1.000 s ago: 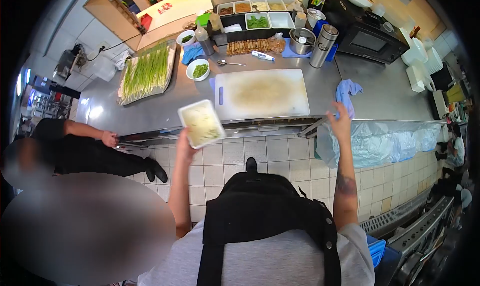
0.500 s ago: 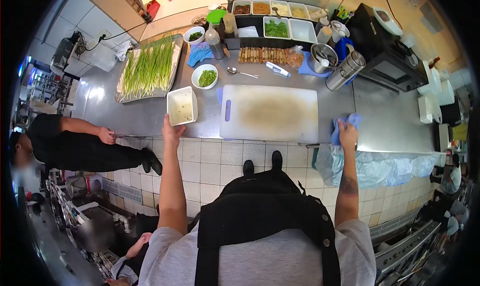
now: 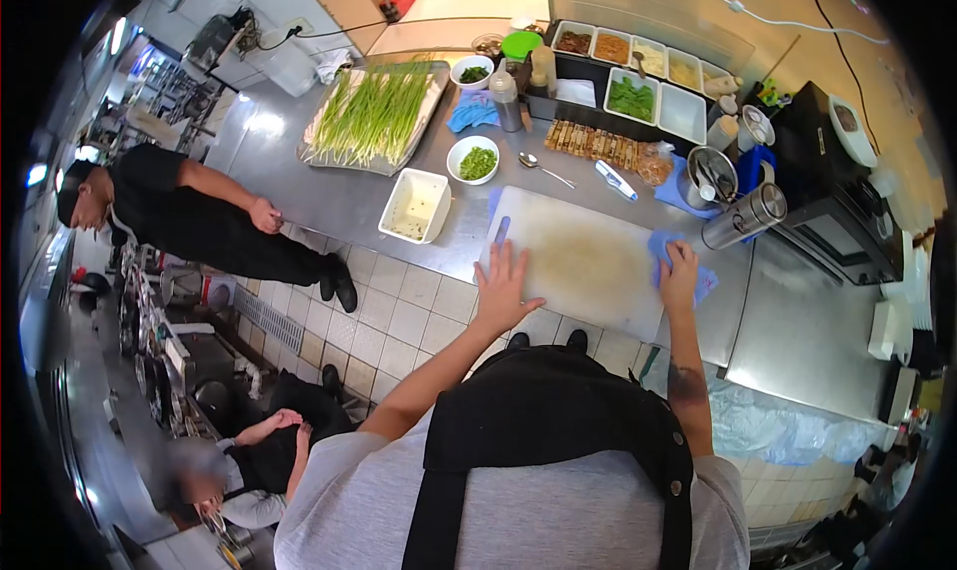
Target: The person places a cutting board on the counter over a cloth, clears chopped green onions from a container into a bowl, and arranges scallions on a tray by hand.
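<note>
Resting left hand [image 3: 506, 293] on left end of board [image 3: 583, 256], with fingers [image 3: 506, 258] spread wide, gripping nothing. Clutching cloth [image 3: 704, 283] in right hand [image 3: 680, 273], fingers curled, over board's right edge, on worktop [image 3: 817, 346].

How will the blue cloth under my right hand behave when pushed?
The blue cloth is probably floppy, since it lies crumpled under your right hand. Its loose edge spreads past the hand, so it may fold or drag.

Black apron [image 3: 548, 410], metal snaps [image 3: 677, 438], grey T-shirt [image 3: 558, 520].
</note>
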{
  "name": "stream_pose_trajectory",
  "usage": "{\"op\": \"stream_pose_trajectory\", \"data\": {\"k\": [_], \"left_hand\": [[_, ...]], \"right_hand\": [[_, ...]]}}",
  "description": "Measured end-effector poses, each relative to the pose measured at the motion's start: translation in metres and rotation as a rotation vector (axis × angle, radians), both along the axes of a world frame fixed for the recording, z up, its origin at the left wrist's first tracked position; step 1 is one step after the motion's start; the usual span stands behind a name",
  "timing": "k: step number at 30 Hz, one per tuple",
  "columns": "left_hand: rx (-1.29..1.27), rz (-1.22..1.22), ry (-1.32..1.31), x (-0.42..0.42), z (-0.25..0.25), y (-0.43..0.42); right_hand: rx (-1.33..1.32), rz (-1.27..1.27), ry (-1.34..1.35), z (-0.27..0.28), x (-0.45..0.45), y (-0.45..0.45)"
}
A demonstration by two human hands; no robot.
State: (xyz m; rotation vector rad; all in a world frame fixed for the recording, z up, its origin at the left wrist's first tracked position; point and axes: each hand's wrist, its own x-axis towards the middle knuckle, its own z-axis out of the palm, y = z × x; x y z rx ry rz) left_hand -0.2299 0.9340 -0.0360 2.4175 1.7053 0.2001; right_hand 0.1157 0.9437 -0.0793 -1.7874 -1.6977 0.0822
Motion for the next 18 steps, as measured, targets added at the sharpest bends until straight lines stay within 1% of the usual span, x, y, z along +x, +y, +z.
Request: {"op": "stream_pose_trajectory", "data": {"k": [2, 4, 6, 8, 10, 12, 15, 18], "left_hand": [[0.025, -0.024, 0.025, 0.001, -0.015, 0.003], [0.033, -0.046, 0.05, 0.0, -0.023, 0.007], [0.02, -0.051, 0.07, 0.001, -0.024, 0.007], [0.0, -0.036, 0.096, 0.002, -0.024, 0.005], [0.011, -0.015, 0.109, 0.006, -0.023, 0.006], [0.041, 0.005, 0.122, 0.01, -0.02, 0.003], [0.035, 0.014, 0.111, 0.011, -0.021, 0.003], [-0.007, -0.001, 0.111, 0.009, -0.016, 0.008]], "right_hand": [[-0.058, 0.121, 0.062, 0.0, 0.006, -0.022], [-0.246, 0.34, 0.137, 0.014, 0.021, -0.052], [-0.545, 0.555, 0.155, 0.039, 0.043, -0.08], [-1.014, 0.657, -0.061, 0.081, 0.066, -0.085], [-0.876, 0.341, -0.156, 0.089, 0.096, -0.086], [-0.713, 0.022, -0.198, 0.094, 0.115, -0.069], [-0.689, -0.064, -0.343, 0.063, 0.123, -0.046], [-0.385, 0.087, -0.339, 0.064, 0.06, -0.018]]}}
